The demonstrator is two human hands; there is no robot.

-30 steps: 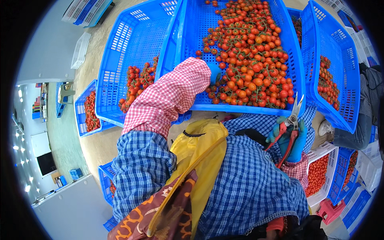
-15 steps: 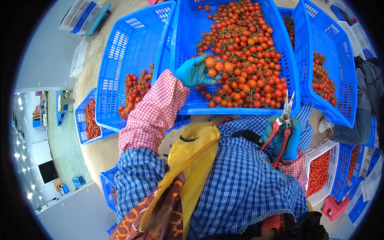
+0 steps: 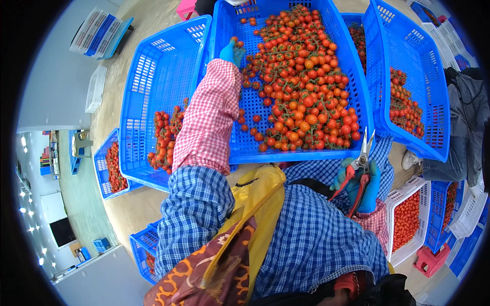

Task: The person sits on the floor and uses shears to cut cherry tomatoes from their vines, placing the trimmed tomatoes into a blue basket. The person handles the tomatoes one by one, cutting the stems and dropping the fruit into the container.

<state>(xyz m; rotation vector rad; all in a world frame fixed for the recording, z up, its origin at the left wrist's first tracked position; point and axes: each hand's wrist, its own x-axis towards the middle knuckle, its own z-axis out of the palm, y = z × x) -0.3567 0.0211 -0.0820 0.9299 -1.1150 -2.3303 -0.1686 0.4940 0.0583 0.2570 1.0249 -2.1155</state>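
Note:
My left hand [image 3: 233, 53], in a blue-green glove, is at the left wall of the middle blue crate [image 3: 301, 157]. Its fingers are closed, and one or two cherry tomatoes [image 3: 234, 39] show at the fingertips; the palm side is hidden. A heap of red and orange cherry tomatoes [image 3: 301, 86], many on green stems, fills much of this crate. At its near right corner, my gloved right hand [image 3: 371, 186] grips red-handled pruning shears [image 3: 363, 162]. Their blades point up and stand slightly apart.
A blue crate [image 3: 133, 102] with several tomato clusters is on the left, another [image 3: 380, 76] tilts on the right. A white crate of tomatoes [image 3: 390, 224] and a pink stool [image 3: 429, 261] are lower right. Another person's leg [image 3: 441, 168] shows at the right.
My left hand has moved up and left, from the heap to the crate's left wall, with tomatoes at its fingertips. The right hand holds the shears in nearly the same place.

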